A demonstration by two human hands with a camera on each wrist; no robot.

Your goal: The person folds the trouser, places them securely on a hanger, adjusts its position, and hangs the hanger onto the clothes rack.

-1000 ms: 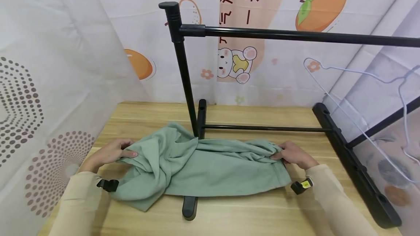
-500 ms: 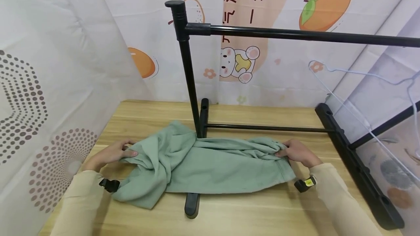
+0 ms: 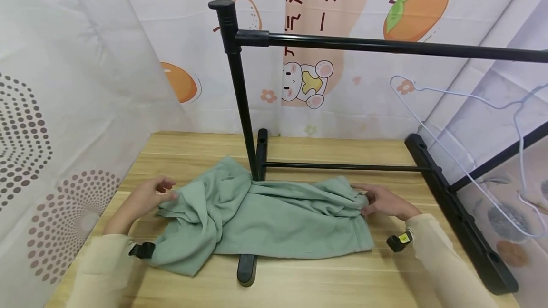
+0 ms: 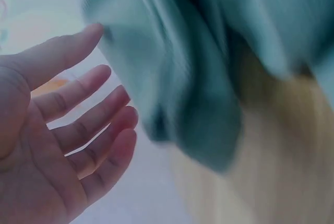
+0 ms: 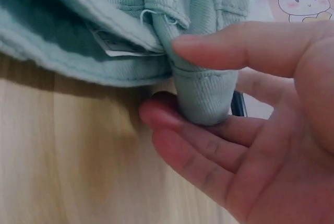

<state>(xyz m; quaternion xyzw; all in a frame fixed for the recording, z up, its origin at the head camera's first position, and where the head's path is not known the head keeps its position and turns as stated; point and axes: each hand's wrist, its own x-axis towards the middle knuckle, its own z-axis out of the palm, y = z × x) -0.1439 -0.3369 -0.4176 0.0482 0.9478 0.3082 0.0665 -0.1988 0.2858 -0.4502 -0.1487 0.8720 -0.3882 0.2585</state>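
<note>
A sage-green garment (image 3: 295, 225) of ribbed cloth lies bunched on the left and flatter to the right, across the foot of a black rack. My left hand (image 3: 147, 199) is beside its left end, fingers apart and loosely bent; the left wrist view shows a gap between the fingertips and the blurred cloth. At the right end, my right hand (image 3: 383, 201) stays around a folded edge. In the right wrist view the thumb (image 5: 209, 51) touches the cloth while loosely extended fingers lie under it. Stitched seams and a white label (image 5: 125, 46) show there.
A black rack (image 3: 241, 94) stands on the wooden table (image 3: 308, 282), its top bar (image 3: 385, 47) running right above the garment. A pale blue wire hanger (image 3: 464, 94) hangs at the right. Printed curtains (image 3: 85, 84) enclose the back and sides.
My left fingers have let go of the cloth and drawn slightly left. The right hand's grip has loosened, and the garment's right lower corner has settled down and inward.
</note>
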